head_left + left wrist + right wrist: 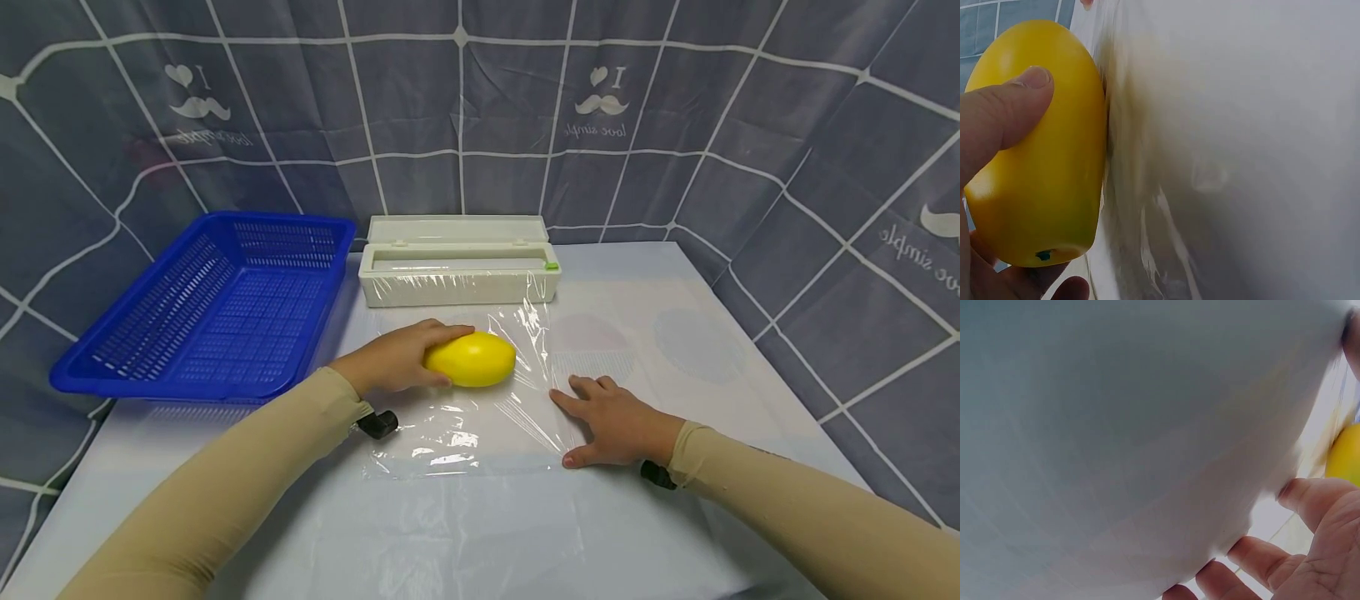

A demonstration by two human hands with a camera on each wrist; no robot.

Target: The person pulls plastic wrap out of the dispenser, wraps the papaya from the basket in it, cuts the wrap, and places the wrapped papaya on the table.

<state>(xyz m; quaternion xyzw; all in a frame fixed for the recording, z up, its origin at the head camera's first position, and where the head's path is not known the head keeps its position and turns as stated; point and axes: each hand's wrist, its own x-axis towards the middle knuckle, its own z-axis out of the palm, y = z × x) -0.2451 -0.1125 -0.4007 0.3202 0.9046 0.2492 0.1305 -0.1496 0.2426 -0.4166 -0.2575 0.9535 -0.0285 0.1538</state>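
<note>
A smooth yellow oval fruit (471, 359) lies on a sheet of clear plastic film (442, 425) spread over the white table. My left hand (396, 358) grips its left end, and in the left wrist view the thumb presses on the yellow fruit (1047, 156) with fingers around its lower end. To the right, my right hand (617, 421) rests spread at the film's right edge, fingertips down. The film runs back to a white dispenser box (459, 288) with its lid up. In the right wrist view the fingers (1260, 559) touch the white surface, the fruit (1346, 456) beyond them.
A blue plastic basket (273, 312) stands at the back left, beside the dispenser. Grey curtain (502, 92) with white lines hangs behind the table and along its sides. The white tabletop (660, 283) extends to the right of the dispenser.
</note>
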